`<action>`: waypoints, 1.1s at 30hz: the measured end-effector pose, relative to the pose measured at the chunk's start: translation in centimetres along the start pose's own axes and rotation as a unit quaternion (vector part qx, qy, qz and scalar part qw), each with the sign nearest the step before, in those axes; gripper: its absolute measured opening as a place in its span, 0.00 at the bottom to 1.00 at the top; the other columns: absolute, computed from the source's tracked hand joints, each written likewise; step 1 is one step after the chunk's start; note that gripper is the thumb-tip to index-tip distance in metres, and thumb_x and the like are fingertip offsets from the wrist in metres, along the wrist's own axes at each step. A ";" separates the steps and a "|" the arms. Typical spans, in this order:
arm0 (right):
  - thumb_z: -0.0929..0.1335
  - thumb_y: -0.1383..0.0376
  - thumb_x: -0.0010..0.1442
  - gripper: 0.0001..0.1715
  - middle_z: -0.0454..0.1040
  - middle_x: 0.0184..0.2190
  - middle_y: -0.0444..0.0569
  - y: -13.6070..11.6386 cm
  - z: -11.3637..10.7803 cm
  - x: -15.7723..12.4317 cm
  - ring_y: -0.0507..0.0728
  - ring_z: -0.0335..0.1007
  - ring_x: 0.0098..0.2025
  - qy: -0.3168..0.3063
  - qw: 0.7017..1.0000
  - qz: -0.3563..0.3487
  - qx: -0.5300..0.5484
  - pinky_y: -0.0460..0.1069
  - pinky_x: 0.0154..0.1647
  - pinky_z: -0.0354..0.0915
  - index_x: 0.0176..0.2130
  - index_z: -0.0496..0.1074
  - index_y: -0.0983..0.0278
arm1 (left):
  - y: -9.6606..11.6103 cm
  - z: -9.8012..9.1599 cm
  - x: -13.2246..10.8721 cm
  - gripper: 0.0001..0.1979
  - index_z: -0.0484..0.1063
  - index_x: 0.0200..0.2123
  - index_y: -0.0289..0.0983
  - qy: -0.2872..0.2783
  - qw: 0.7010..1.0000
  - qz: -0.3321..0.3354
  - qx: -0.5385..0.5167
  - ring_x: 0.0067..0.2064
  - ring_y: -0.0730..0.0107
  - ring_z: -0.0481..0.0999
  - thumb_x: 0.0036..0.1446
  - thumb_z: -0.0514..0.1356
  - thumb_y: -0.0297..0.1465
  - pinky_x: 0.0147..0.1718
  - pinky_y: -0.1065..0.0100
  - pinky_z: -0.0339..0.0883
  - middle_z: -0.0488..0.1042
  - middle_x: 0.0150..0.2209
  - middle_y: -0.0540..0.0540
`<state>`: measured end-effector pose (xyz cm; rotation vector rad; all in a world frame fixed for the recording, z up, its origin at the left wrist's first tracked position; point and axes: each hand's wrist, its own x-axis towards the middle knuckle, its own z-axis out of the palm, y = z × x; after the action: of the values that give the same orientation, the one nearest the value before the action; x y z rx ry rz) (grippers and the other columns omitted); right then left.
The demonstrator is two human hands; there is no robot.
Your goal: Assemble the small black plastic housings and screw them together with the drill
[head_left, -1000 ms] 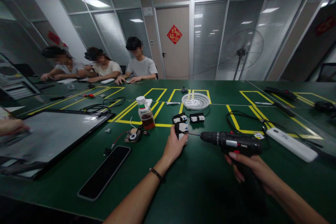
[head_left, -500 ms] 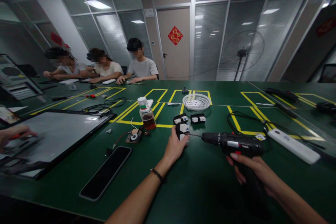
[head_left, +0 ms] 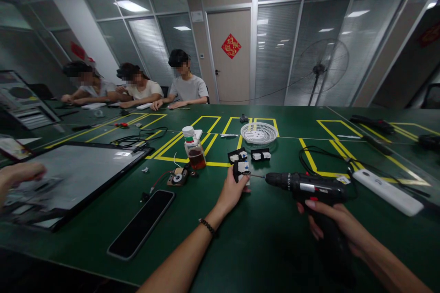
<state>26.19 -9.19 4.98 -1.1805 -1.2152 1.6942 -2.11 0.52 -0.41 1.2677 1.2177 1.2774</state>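
The left arm (head_left: 184,254) was stretched out. The left hand (head_left: 229,191) pinched tight. The right hand (head_left: 336,218) was curled in a grip.

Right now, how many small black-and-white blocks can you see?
3: one small black-and-white block in the left hand; beyond it on the dark green table, a left block and a right block, both near the round white basket. Others may be hidden.
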 end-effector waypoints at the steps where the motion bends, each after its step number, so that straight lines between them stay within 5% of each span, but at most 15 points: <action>1: 0.64 0.52 0.62 0.22 0.68 0.16 0.46 0.0 -0.1 0.0 0.53 0.64 0.20 0.000 1.000 -0.002 0.005 0.48 0.25 0.61 0.40 0.72 0.69 | -0.1 0.0 0.1 0.28 0.58 0.56 0.39 0.003 1.000 -0.005 -0.016 0.33 0.67 0.77 0.55 0.62 0.40 0.28 0.64 0.76 0.71 0.47 0.39; 15: 0.66 0.50 0.59 0.24 0.68 0.19 0.46 0.1 -4.2 1.6 0.54 0.65 0.23 0.087 0.991 0.041 0.097 0.47 0.23 0.60 0.45 0.72 0.67 | 0.1 -0.4 0.3 0.27 0.63 0.52 0.37 -0.030 0.996 -0.038 -0.070 0.31 0.68 0.75 0.53 0.63 0.42 0.26 0.64 0.75 0.71 0.39 0.43; 20: 0.68 0.51 0.58 0.24 0.69 0.20 0.46 0.3 -5.0 2.2 0.54 0.66 0.23 0.106 0.987 0.048 0.108 0.47 0.23 0.62 0.45 0.72 0.67 | 1.4 -0.9 -0.4 0.35 0.59 0.56 0.38 -0.009 0.997 0.014 0.070 0.42 0.61 0.75 0.47 0.67 0.40 0.41 0.59 0.72 0.71 0.47 0.39; 23: 0.68 0.52 0.58 0.24 0.69 0.19 0.46 0.1 -5.0 2.2 0.54 0.67 0.23 0.103 0.987 0.058 0.105 0.47 0.23 0.63 0.45 0.72 0.68 | 2.6 -1.6 -1.0 0.45 0.55 0.60 0.38 -0.005 0.968 0.098 0.231 0.52 0.51 0.70 0.40 0.71 0.36 0.52 0.54 0.64 0.67 0.54 0.36; 26: 0.68 0.52 0.59 0.23 0.70 0.19 0.46 0.0 -4.9 2.1 0.54 0.68 0.23 0.091 0.988 0.066 0.110 0.46 0.23 0.63 0.45 0.72 0.68 | 3.7 -2.1 -1.4 0.41 0.52 0.62 0.43 -0.032 0.910 0.179 0.371 0.56 0.52 0.67 0.47 0.66 0.30 0.53 0.56 0.62 0.62 0.58 0.39; 30: 0.69 0.53 0.58 0.23 0.71 0.20 0.47 0.0 -5.2 2.2 0.53 0.69 0.23 0.088 0.984 0.090 0.127 0.45 0.22 0.65 0.46 0.72 0.68 | 4.2 -2.0 -1.6 0.40 0.50 0.64 0.45 -0.058 0.834 0.211 0.506 0.58 0.54 0.63 0.49 0.61 0.22 0.52 0.59 0.62 0.59 0.60 0.40; 33: 0.70 0.54 0.57 0.24 0.75 0.24 0.50 0.0 -5.9 2.5 0.54 0.71 0.25 0.106 0.980 0.110 0.128 0.47 0.26 0.70 0.47 0.71 0.69 | 4.1 -1.9 -1.6 0.40 0.51 0.63 0.46 -0.070 0.821 0.224 0.521 0.57 0.55 0.63 0.49 0.61 0.21 0.52 0.59 0.62 0.60 0.59 0.41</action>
<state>31.01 -5.21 3.57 -1.3334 -0.7342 1.7689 -3.89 -1.43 3.56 2.5072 1.6316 0.7308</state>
